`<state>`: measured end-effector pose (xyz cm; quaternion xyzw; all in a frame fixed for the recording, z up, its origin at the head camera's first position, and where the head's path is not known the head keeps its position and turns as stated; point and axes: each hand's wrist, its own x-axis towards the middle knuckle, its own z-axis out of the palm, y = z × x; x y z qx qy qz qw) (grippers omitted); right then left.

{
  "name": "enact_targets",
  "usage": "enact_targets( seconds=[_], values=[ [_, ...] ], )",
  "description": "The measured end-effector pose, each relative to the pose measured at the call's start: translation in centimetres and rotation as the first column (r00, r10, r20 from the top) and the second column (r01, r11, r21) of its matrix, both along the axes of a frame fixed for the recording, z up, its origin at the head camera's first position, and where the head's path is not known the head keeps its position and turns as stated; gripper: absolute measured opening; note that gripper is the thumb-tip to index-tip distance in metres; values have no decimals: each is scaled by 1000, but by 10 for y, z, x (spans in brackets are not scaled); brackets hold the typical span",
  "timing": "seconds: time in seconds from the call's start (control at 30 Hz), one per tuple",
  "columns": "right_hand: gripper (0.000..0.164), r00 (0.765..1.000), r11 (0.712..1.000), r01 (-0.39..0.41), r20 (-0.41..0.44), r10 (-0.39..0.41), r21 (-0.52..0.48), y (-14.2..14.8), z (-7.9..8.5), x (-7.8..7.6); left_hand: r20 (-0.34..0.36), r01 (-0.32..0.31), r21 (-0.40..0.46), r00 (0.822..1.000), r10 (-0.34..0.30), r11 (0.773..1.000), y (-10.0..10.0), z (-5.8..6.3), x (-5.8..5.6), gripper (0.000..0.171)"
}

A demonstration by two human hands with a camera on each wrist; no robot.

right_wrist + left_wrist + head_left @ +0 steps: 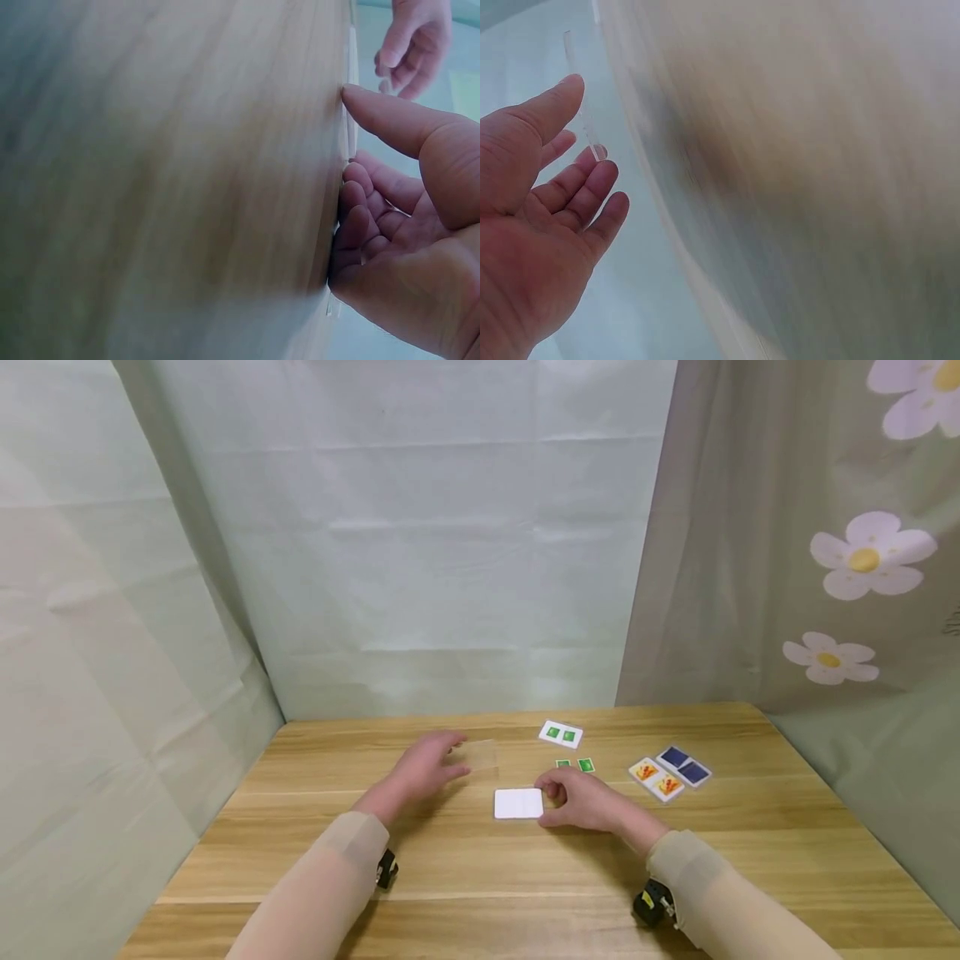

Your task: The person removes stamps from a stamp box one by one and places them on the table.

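My left hand [422, 770] pinches a thin clear plastic plate [482, 755] between thumb and fingers, lifted off the table. In the left wrist view this plate [569, 51] shows nearly edge-on. A white rectangular card [517, 803] with a clear border lies flat on the table, left of my right hand [583, 800]. The thumb and forefinger of that hand grip the card's right end, while its other fingers curl near the wood. Two small green squares [586, 765] lie just beyond the right hand, one partly hidden by it.
Farther back on the wooden table [465, 893] lies a white card with two green squares [561, 735]. To the right, a card with orange pictures [656, 778] lies against one with dark blue squares [684, 767]. Pale curtains [420, 543] hang behind the table.
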<state>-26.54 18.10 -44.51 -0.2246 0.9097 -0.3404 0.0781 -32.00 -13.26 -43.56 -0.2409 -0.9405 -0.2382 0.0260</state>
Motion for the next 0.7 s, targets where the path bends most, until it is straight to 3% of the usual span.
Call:
enact_targets(
  seconds=[0.27, 0.7],
  values=[
    [42, 1000, 1000, 4, 3, -4, -10, 1, 0, 0, -2, 44, 38, 999, -44, 998, 13, 1, 13, 57],
    [39, 1000, 1000, 5, 16, -5, -21, 1, 1, 0, -39, 138, -13, 990, -138, 990, 31, 6, 34, 55]
  ],
)
